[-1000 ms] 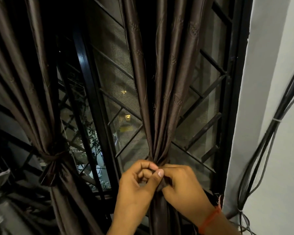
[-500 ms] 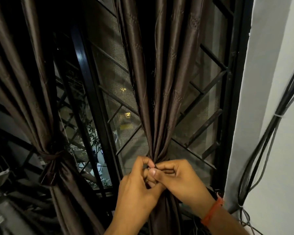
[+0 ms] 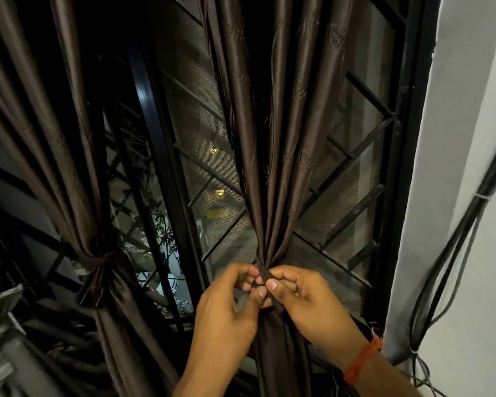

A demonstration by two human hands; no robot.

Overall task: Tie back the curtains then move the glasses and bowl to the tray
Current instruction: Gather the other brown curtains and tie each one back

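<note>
1. Done: the left curtain (image 3: pixel 69 156), at the left of the frame, is gathered and cinched by a knotted tie-back (image 3: pixel 98 257) at lower left; this half looks finished.
2. In hand: the right curtain (image 3: pixel 272 138), running down the centre of the frame, is bunched to a narrow waist at lower centre, where both hands meet.
3. The left hand (image 3: pixel 226 308) has its fingers curled, with the thumb pressed against a dark strip of fabric at the gathered waist.
4. The right hand (image 3: pixel 307 299) pinches the same strip between thumb and forefinger, touching the left hand's fingertips.
5. I judge the knot is being formed, not yet tight; no finished tie shows here.
6. Left: the glasses, bowl and tray are not in view, so that part appears not yet begun.
</note>
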